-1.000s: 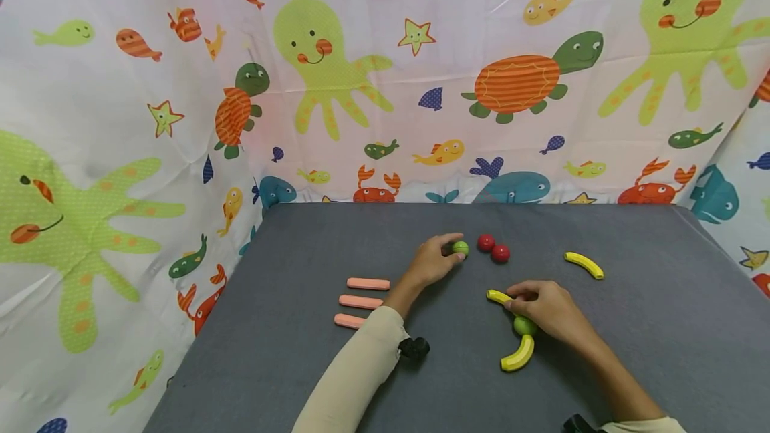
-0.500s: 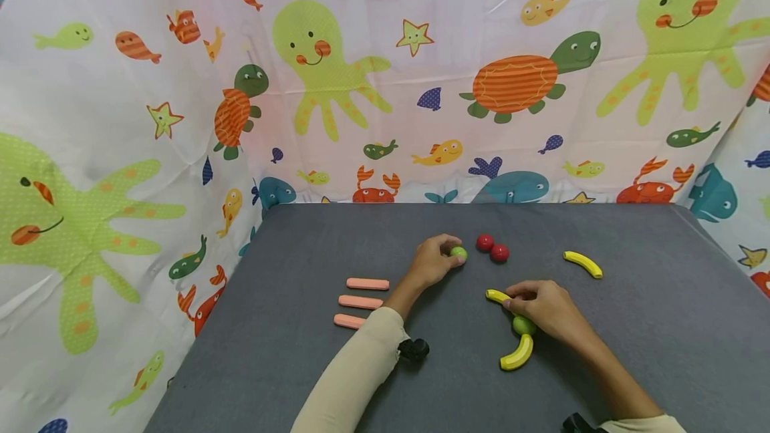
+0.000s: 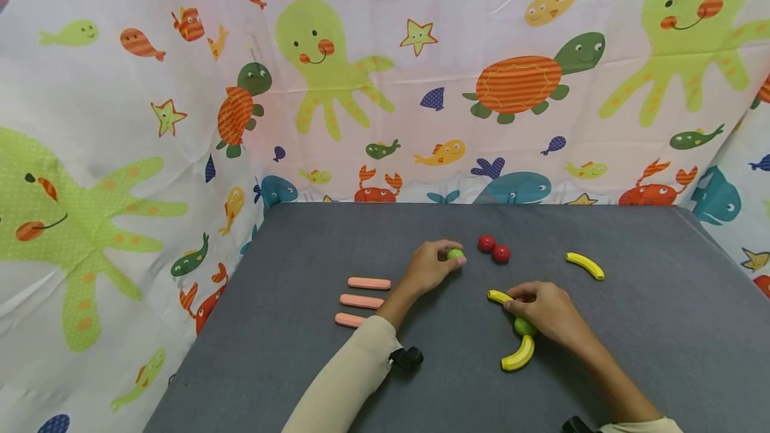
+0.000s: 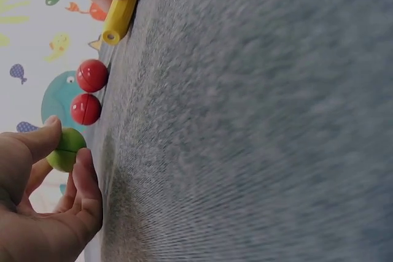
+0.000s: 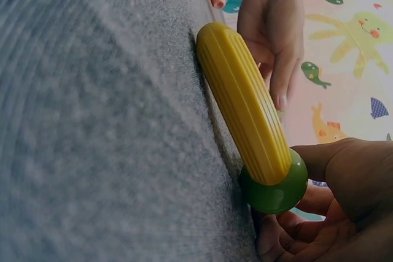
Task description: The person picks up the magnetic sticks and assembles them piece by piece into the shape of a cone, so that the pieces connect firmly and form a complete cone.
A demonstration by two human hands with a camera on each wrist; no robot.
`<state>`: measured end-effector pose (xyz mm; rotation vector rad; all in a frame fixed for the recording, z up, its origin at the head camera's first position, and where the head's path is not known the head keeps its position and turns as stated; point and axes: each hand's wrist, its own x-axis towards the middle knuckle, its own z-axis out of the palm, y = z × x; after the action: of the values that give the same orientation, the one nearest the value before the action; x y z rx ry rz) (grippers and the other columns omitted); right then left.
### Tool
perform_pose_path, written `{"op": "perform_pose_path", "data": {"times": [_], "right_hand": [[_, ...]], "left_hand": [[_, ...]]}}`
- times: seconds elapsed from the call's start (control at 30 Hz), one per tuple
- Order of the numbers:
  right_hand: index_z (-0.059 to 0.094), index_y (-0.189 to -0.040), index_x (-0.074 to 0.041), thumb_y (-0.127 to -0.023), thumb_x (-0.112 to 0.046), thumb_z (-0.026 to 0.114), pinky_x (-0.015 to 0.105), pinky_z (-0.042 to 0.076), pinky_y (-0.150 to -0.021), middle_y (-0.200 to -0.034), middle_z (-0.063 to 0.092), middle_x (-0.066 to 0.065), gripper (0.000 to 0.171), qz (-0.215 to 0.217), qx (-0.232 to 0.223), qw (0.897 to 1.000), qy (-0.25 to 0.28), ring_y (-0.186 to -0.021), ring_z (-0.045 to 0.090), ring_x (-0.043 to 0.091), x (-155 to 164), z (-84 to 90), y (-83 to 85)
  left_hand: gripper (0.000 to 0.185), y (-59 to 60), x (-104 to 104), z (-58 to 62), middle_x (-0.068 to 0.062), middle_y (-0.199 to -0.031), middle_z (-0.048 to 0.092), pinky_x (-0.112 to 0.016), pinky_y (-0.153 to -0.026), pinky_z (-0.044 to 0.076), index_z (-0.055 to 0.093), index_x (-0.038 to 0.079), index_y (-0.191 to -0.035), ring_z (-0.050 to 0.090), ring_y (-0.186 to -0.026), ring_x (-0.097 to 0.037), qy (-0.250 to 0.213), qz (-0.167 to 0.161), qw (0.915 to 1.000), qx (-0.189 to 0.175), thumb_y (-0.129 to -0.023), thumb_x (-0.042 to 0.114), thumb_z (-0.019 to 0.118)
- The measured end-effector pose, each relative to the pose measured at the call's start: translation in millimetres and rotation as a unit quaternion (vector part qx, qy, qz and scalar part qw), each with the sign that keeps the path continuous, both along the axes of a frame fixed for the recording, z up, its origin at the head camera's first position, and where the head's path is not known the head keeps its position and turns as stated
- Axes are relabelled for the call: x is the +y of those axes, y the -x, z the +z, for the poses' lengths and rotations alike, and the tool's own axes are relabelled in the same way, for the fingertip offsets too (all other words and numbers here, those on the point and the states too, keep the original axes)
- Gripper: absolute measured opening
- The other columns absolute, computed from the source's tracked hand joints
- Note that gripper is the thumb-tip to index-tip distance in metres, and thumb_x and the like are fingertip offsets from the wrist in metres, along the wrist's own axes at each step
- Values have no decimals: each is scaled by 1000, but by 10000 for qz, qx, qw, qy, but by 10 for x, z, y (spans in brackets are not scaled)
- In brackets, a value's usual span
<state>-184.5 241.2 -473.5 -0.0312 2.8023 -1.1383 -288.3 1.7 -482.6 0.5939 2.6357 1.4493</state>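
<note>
Between its thumb and fingers my left hand holds a small light-green ball, which has a seam. In the left wrist view the ball appears just off the table. My right hand pinches a yellow curved stick, whose near end is hidden by the fingers. Touching that end is a darker green ball, partly covered by the right hand. A second yellow curved stick joins the ball on its near side; the right wrist view shows this ribbed stick up close against the ball.
Two red balls lie close together to the right of the left hand. Another yellow curved stick lies alone at the right. Several pink sticks lie in a row left of the left forearm. A sea-animal curtain hangs behind the grey table.
My left hand has closed more fully around the light-green ball and drawn it slightly left, away from the red balls. The right hand stays at the yellow curved stick.
</note>
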Motion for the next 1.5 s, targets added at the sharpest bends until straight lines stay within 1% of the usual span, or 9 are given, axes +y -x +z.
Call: {"op": "perform_pose_path", "data": {"times": [0.13,0.27,0.4,0.6,0.73,0.87,1.07,1.3,1.5], "right_hand": [[80,-112,-5,-96,-23,78,31,45,-68,-99,74,3,24,48,9,10000,-1,-86,58,18,-17,5,1],[80,-112,-5,-96,-23,77,31,48,-70,-99,75,4,24,45,43,10000,-2,-87,60,18,-27,28,-1],[80,-111,-6,-96,-23,78,33,49,-72,-98,75,3,23,27,52,10000,-3,-87,62,18,-28,50,-8],[79,-111,-7,-97,-23,77,32,51,-72,-99,74,3,22,-30,0,10000,34,-88,63,18,-17,44,-17],[78,-111,-6,-96,-24,78,31,50,-70,-97,73,2,23,-13,54,10000,78,-88,62,18,-5,37,-18],[77,-114,-5,-96,-24,78,29,49,-69,-96,72,2,27,-17,97,9999,107,-88,62,18,-6,36,-18],[78,-114,-5,-96,-25,79,29,49,-68,-96,73,1,27,-5,120,9999,97,-87,62,18,-9,46,-16],[80,-111,-8,-95,-26,80,28,48,-65,-92,74,0,24,22,184,9996,198,-82,62,16,-36,46,-27],[80,-110,-7,-96,-27,80,27,48,-62,-93,76,1,25,57,118,9994,332,-80,62,15,-53,39,-39]], "left_hand": [[34,-65,-45,22,-5,-118,75,-28,-88,50,76,8,-129,65,-108,-18,-160,-39,9998,-58,-98,23,79],[38,-122,-83,44,-4,-122,75,-23,-80,54,75,8,-130,68,-106,-16,-304,-101,9994,-163,-96,22,82],[41,-185,-119,49,-3,-122,74,-21,-74,54,74,9,-132,69,-106,-14,-263,-229,9990,-271,-94,20,84],[41,-281,-152,57,-2,-119,73,-21,-75,53,73,10,-131,68,-91,-7,-274,-487,9974,-462,-93,18,85],[38,-323,-167,54,2,-117,72,-23,-80,53,74,12,-128,65,-91,-3,-115,-681,9964,-493,-92,20,86],[36,-341,-167,34,4,-112,73,-21,-83,53,75,13,-124,64,-92,-1,152,-782,9961,-375,-91,20,86],[35,-368,-124,58,4,-104,72,-18,-79,51,75,11,-123,61,-87,0,517,-798,9952,-231,-91,17,87],[37,-379,-64,78,2,-109,74,-18,-79,52,76,9,-123,66,-90,-3,547,-896,9942,-238,-89,16,88],[37,-383,-13,57,2,-110,75,-17,-80,52,77,9,-123,67,-90,-1,488,-980,9938,-203,-89,16,88]]}}
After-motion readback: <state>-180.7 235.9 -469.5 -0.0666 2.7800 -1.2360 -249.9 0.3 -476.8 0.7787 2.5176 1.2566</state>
